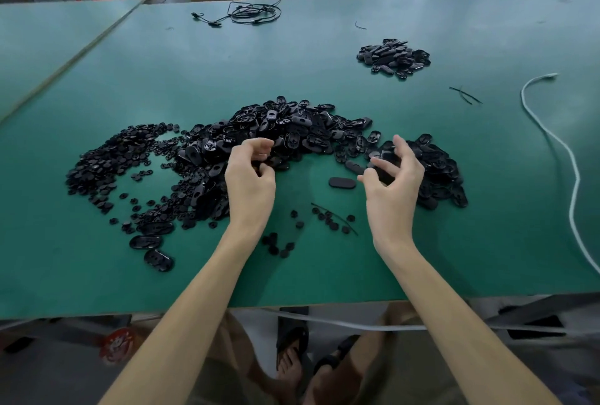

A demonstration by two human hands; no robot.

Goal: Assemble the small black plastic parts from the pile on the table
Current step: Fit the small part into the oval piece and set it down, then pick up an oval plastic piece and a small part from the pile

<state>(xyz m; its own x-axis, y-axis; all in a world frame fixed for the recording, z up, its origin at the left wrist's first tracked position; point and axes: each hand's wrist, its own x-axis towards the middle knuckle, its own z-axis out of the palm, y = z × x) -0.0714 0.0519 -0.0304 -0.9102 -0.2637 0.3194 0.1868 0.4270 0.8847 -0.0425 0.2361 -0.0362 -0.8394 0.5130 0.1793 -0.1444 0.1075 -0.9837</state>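
Black plastic parts (292, 132) lie in a big pile on the counter (324, 275), right behind my hands. My right hand (394, 184) has its fingers (368, 177) curled round one oval part (388, 163), with the thumb up on top. My left hand (250, 177) is curled in too, fingertips close together at the edge of the pile. It may be pinching a little round piece, but I cannot tell, because everything there is black.

One loose oval part (342, 182) lies flat between my hands. Little round pieces (107, 161) are spread out to the left, and a small pile (393, 55) sits far off to the right.

I think I am about to put two parts together. They are tiny and all look alike, so I could pick the wrong one or turn it the wrong way. If my hold slips, the piece could drop into the pile and get lost.
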